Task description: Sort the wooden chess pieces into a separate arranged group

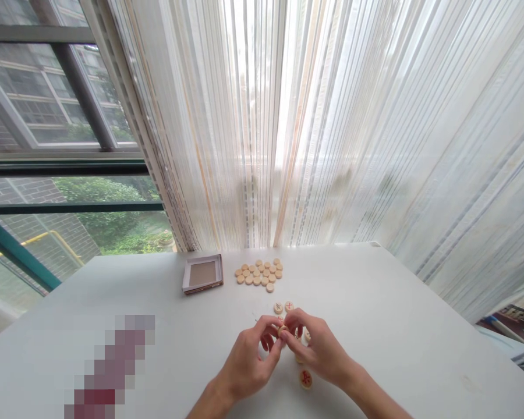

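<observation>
My left hand [250, 359] and my right hand [318, 351] meet over the white table, thumbs and fingertips closed on a small round Chinese chess piece [282, 330] between them. Just beyond my fingers lie a black-marked piece [278, 308] and a red-marked piece [289, 306]. Another red-marked piece [305, 379] sits face up below my right hand, near its wrist. More pieces show partly beneath and between my hands, their faces mostly hidden. Farther back, a cluster of pieces [257, 273] rests with no markings visible.
A shallow open box [221, 270] stands left of the cluster on the white table [402, 326]. Striped sheer curtains [332, 145] hang along the table's back edge. At left is a window [61, 93]. A pixelated patch [109, 372] covers part of the table's left side.
</observation>
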`<state>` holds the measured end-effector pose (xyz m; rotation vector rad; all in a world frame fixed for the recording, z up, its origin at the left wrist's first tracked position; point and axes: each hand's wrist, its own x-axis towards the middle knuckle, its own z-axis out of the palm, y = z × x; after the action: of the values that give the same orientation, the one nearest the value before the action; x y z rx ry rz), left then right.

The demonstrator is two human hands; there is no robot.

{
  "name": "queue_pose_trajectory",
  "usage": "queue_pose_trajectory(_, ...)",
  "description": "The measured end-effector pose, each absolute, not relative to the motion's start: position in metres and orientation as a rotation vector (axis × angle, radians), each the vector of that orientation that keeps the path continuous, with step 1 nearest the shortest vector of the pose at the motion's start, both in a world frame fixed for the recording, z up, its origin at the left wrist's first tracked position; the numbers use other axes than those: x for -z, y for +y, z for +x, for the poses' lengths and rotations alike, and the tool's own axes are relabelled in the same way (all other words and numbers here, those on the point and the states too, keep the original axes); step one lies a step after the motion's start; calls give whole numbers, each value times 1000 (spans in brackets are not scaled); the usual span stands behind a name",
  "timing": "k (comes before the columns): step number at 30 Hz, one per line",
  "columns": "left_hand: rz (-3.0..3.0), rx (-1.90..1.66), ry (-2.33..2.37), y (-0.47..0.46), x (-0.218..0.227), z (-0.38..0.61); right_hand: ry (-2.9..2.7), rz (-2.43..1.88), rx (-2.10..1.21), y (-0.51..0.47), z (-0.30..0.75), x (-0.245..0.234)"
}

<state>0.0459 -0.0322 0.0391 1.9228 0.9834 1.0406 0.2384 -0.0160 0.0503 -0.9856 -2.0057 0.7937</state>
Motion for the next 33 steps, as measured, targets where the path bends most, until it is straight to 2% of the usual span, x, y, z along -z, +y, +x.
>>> queue_pose_trajectory(33, 1742, -1084, 975, -28, -37, 43, -2016, -913, -771, -16, 239, -54)
